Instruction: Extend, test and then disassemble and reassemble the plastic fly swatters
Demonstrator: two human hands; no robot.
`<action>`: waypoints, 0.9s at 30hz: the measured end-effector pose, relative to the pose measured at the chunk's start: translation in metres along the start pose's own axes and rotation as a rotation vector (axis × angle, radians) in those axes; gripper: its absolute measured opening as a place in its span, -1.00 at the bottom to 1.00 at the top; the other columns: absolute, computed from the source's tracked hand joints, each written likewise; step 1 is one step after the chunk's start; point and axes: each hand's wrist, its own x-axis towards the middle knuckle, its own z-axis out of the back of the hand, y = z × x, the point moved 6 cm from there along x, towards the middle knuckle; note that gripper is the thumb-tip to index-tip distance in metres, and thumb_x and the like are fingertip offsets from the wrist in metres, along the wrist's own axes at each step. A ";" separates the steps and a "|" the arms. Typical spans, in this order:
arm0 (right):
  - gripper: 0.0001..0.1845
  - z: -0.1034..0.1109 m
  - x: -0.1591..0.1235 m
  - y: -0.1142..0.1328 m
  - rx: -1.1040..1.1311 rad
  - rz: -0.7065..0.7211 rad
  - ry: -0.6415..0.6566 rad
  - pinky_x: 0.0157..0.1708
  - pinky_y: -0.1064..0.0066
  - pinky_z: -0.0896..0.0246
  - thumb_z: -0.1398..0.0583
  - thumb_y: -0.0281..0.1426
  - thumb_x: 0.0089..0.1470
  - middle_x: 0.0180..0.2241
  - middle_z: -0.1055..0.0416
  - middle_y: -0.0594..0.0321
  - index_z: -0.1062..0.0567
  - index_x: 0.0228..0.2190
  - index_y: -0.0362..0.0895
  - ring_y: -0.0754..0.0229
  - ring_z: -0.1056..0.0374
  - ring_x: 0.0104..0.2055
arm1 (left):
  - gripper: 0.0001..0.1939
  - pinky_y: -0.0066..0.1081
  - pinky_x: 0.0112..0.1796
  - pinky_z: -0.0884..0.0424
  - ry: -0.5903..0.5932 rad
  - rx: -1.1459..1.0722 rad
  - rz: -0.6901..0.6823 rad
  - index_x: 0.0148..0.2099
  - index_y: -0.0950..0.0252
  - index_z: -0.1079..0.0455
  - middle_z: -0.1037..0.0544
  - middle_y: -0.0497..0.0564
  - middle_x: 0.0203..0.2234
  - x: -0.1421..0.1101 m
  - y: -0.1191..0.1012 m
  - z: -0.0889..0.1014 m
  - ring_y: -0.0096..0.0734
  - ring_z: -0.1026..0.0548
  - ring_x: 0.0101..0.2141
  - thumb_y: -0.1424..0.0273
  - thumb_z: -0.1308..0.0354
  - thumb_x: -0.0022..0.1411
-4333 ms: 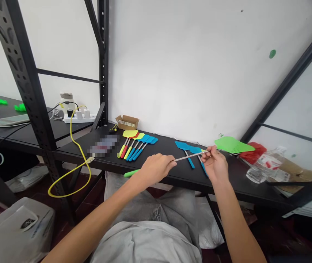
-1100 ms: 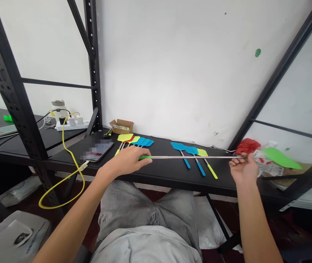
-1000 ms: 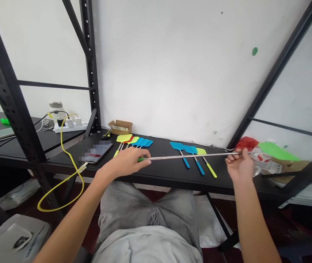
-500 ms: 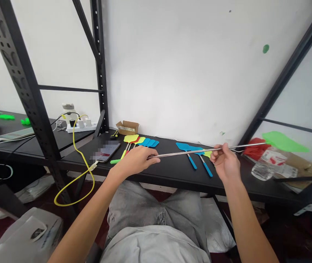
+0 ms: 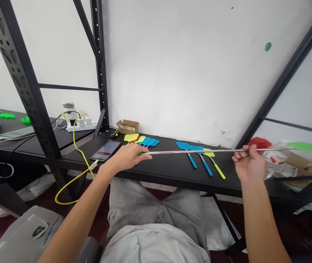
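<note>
A green fly swatter (image 5: 194, 151) with a long metal rod stretches almost level across my view. My left hand (image 5: 128, 157) is wrapped round its handle end, where a bit of green shows. Farther along, the fingers of my right hand (image 5: 250, 162) pinch the rod, and the green head extends past them at the far right. Between my hands, two blue fly swatters (image 5: 200, 157) and a yellow-green fly swatter (image 5: 217, 170) lie on the black table (image 5: 167, 170). Behind my left hand several blue, yellow and red swatters (image 5: 145, 141) overlap, their handles mostly hidden.
A phone (image 5: 106, 150) on a yellow cable (image 5: 75, 146) lies left of my left hand. Near the wall stands a small open cardboard box (image 5: 128, 126). Red plastic (image 5: 258, 143) and a packaged item (image 5: 276, 159) sit at the right. Black shelf posts (image 5: 21, 73) frame both sides.
My right hand has moved right along with the swatter's head, and the rod between my hands looks longer. My left hand has shifted slightly left. The yellow-green swatter's handle is now uncovered.
</note>
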 end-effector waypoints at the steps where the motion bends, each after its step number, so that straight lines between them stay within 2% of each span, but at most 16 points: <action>1: -0.69 0.001 0.001 0.001 -0.004 0.008 0.002 -0.63 0.49 -0.04 -0.13 -0.29 0.21 -0.64 -0.13 0.37 -0.40 -0.52 -0.16 0.34 -0.06 -0.62 | -0.53 -0.44 -0.47 -0.08 0.006 -0.012 0.005 -0.32 0.23 -0.45 -0.47 -0.06 -0.55 -0.001 0.003 0.001 -0.40 -0.35 -0.51 0.02 0.10 0.35; 4: -0.69 -0.004 -0.001 0.003 -0.015 0.034 0.033 -0.63 0.47 -0.04 -0.12 -0.26 0.20 -0.63 -0.13 0.35 -0.40 -0.52 -0.16 0.32 -0.08 -0.62 | -0.54 -0.44 -0.47 -0.09 -0.002 -0.019 0.024 -0.35 0.23 -0.45 -0.45 -0.07 -0.58 -0.001 0.008 0.005 -0.41 -0.32 -0.53 0.02 0.07 0.32; 9: -0.66 -0.009 -0.005 0.003 -0.009 -0.006 0.053 -0.62 0.47 -0.04 -0.08 -0.23 0.23 -0.62 -0.12 0.34 -0.44 -0.48 -0.15 0.31 -0.09 -0.60 | -0.58 -0.44 -0.48 -0.08 -0.055 0.036 0.097 -0.36 0.22 -0.47 -0.46 -0.03 -0.58 -0.003 0.016 0.014 -0.39 -0.33 -0.53 0.03 0.02 0.28; 14: -0.63 -0.001 -0.001 0.009 0.014 0.014 0.006 -0.65 0.48 -0.04 -0.02 -0.27 0.26 -0.64 -0.11 0.33 -0.44 -0.50 -0.15 0.31 -0.05 -0.61 | -0.61 -0.45 -0.47 -0.07 -0.083 0.064 0.152 -0.33 0.18 -0.50 -0.49 -0.02 -0.54 -0.009 0.027 0.023 -0.35 -0.38 -0.49 0.04 0.00 0.27; 19: -0.73 0.011 0.004 0.013 0.029 0.057 -0.043 -0.68 0.50 -0.04 -0.11 -0.31 0.21 -0.61 -0.04 0.38 -0.42 -0.50 -0.12 0.32 -0.04 -0.62 | -0.53 -0.46 -0.48 -0.07 -0.041 0.034 0.128 -0.31 0.16 -0.50 -0.43 -0.06 -0.62 -0.011 0.027 0.026 -0.39 -0.33 -0.54 -0.04 0.08 0.29; 24: -0.68 0.026 0.011 0.020 0.028 0.069 -0.073 -0.71 0.47 -0.08 -0.08 -0.27 0.23 -0.60 0.02 0.38 -0.41 -0.52 -0.09 0.29 -0.05 -0.61 | -0.48 -0.46 -0.49 -0.06 -0.023 0.018 0.104 -0.37 0.19 -0.48 -0.42 -0.07 -0.62 -0.008 0.026 0.024 -0.41 -0.31 -0.55 -0.07 0.09 0.28; 27: -0.67 0.028 0.013 0.022 0.034 0.068 -0.086 -0.72 0.47 -0.08 -0.08 -0.28 0.24 -0.61 0.05 0.39 -0.41 -0.54 -0.09 0.28 -0.04 -0.61 | -0.46 -0.45 -0.49 -0.05 -0.025 0.016 0.098 -0.39 0.20 -0.47 -0.42 -0.07 -0.62 -0.008 0.026 0.024 -0.43 -0.30 -0.56 -0.07 0.10 0.28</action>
